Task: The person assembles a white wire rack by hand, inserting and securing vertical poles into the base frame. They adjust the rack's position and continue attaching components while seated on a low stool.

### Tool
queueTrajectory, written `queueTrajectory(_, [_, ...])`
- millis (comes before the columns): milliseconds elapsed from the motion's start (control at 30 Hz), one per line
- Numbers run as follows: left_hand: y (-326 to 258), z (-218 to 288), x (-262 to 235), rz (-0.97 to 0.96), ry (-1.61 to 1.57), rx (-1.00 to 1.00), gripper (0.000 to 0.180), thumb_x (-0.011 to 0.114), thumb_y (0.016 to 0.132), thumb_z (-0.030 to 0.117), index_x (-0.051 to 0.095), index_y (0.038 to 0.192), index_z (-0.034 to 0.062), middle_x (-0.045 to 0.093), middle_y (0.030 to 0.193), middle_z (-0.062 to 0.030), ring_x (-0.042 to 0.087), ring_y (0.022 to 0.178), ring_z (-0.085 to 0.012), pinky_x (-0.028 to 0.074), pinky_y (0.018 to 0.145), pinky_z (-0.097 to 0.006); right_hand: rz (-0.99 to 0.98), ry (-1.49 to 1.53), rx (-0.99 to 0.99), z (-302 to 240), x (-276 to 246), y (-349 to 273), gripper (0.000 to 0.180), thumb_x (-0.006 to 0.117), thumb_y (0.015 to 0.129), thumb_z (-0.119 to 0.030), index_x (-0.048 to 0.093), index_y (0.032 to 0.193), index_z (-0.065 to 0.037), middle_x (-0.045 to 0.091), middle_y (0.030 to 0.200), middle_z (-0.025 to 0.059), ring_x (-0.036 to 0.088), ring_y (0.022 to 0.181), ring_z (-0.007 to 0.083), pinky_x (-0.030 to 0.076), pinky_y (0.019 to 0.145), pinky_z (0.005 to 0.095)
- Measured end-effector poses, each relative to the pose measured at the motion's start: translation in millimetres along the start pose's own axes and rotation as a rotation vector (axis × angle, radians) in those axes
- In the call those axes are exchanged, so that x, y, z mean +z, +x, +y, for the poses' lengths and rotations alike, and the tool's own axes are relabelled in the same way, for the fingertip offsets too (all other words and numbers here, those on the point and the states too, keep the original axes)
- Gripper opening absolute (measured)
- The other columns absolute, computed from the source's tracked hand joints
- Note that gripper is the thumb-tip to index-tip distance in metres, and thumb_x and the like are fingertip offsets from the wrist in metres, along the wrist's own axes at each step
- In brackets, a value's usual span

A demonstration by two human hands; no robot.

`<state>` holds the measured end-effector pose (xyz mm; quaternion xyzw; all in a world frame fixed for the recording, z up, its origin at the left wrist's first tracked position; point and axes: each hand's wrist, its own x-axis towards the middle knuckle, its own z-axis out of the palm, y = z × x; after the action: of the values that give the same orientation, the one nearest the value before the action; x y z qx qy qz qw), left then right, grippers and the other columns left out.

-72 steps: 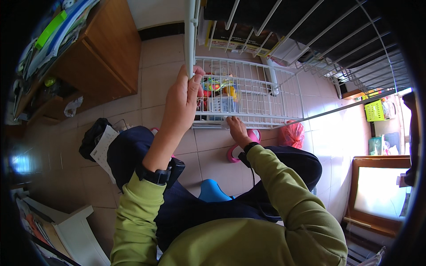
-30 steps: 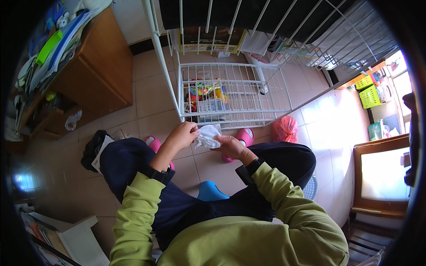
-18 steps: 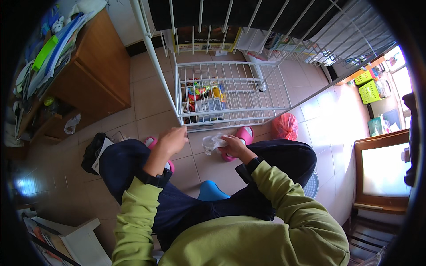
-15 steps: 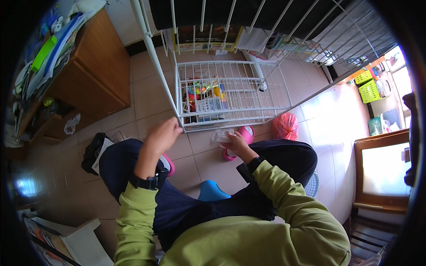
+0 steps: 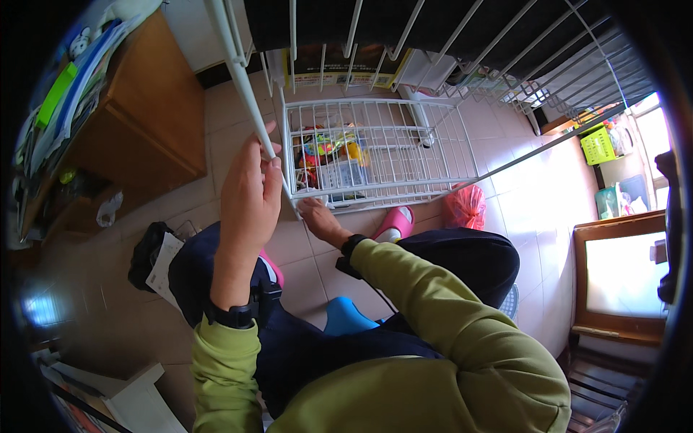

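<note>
Two bare hands are recorded at the white wire rack (image 5: 404, 189). Its near left post (image 5: 244, 86) is gripped by the left hand (image 5: 249, 191), with fingers wrapped round it. The right hand (image 5: 323, 220) is placed at the rack's lower front left corner, fingers bent; whether anything is held cannot be told. Multicoloured items (image 5: 339, 148) are seen through the rack's wires; a red bag (image 5: 465, 207) is located by its front right corner. Hazard, as judged: should the post be pulled sideways, the rack could be shifted – and the right fingers pinched. The pink slipper (image 5: 395, 222) before the rack might be struck too.
</note>
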<state>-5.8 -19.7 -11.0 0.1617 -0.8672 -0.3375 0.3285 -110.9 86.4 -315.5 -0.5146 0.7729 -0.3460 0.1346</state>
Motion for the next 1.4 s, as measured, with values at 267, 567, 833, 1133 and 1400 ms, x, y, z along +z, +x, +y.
queueTrajectory(267, [6.7,-2.3,10.9,-0.008,-0.036,-0.076,0.027,0.045,0.101,0.018,0.054,0.122,0.0041,0.064,0.092,-0.0089,0.063,0.086,-0.0182,0.049,0.074,-0.030,0.104,-0.194,0.004,2.7,9.3,12.0,0.014,0.053,0.077,-0.004,0.065,0.083,-0.007,0.062,0.091,0.0125,0.056,0.095,0.0323,0.046,0.081,0.0422])
queueTrajectory(567, [7.4,-4.3,15.3,-0.012,-0.041,-0.094,0.023,0.043,0.102,0.019,0.055,0.114,0.0029,0.065,0.090,-0.0078,0.062,0.085,-0.0166,0.047,0.079,-0.030,0.071,-0.284,-0.054,36.6,-14.9,-5.3,0.016,0.054,0.079,-0.009,0.061,0.094,-0.009,0.059,0.098,0.0122,0.057,0.097,0.0311,0.045,0.084,0.0413])
queueTrajectory(833, [6.8,-6.3,17.8,0.024,-0.054,-0.066,0.022,0.045,0.101,0.017,0.055,0.117,0.0054,0.063,0.082,-0.0063,0.059,0.077,-0.0176,0.047,0.071,-0.030,0.096,-0.481,-0.188,75.0,-76.3,-41.8,0.017,0.054,0.078,-0.009,0.057,0.094,-0.007,0.053,0.095,0.0101,0.053,0.095,0.0294,0.045,0.083,0.0385])
queueTrajectory(1133, [7.1,-1.3,16.3,0.021,-0.048,-0.103,0.018,0.046,0.100,0.014,0.057,0.111,0.0051,0.064,0.081,-0.0083,0.063,0.079,-0.0203,0.049,0.072,-0.032,0.006,-0.541,-0.143,31.9,-22.0,-14.9,0.018,0.057,0.075,-0.006,0.060,0.093,-0.004,0.054,0.100,0.0115,0.052,0.102,0.0295,0.050,0.084,0.0360])
queueTrajectory(1400, [7.3,-2.9,15.4,0.017,-0.059,-0.092,0.017,0.047,0.099,0.013,0.056,0.112,0.0055,0.063,0.084,-0.0088,0.064,0.079,-0.0185,0.049,0.072,-0.032,0.086,-0.295,-0.025,29.5,-23.9,-11.9,0.014,0.052,0.078,-0.004,0.058,0.091,-0.007,0.055,0.099,0.0127,0.054,0.097,0.0336,0.048,0.081,0.0421])
